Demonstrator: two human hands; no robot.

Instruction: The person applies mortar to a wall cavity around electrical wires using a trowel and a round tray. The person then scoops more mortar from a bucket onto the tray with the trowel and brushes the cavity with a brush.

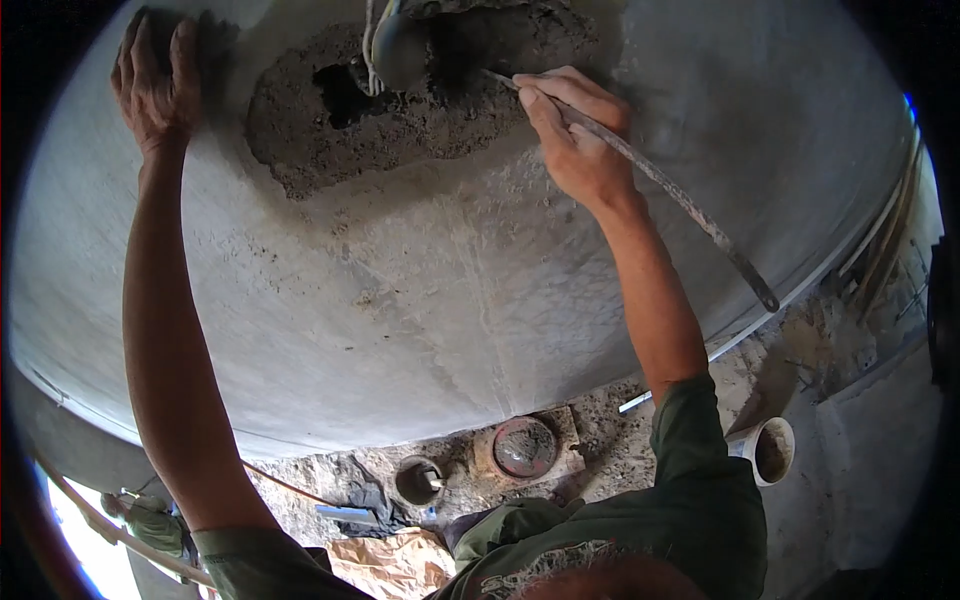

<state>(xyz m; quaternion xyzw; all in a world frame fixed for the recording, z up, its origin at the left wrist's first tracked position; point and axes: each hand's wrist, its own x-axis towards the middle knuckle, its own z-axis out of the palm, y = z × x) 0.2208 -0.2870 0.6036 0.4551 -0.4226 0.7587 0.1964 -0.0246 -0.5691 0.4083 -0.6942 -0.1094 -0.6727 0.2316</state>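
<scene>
My right hand [585, 135] is closed around a long, thin, mortar-crusted metal bar [690, 203]. One end points into a rough recess [420, 135] broken into the grey plastered wall [400, 290]; the other end slants down to the right. Pale cables [371, 50] hang in front of the recess, beside a dark, rounded grey thing [402, 55] whose kind I cannot make out. Left of the recess, my left hand [158, 85] rests against the wall, fingers apart and pointing up, holding nothing visible. A dark hole [343, 95] shows in the recess's left part.
Below, on the dirt-strewn floor, are a round tub of mortar [524, 447], a dark bucket [418, 481] and crumpled brown paper [390, 562]. A white bucket [772, 452] is at lower right. Another person [155, 522] is at far lower left, near a pole [120, 535].
</scene>
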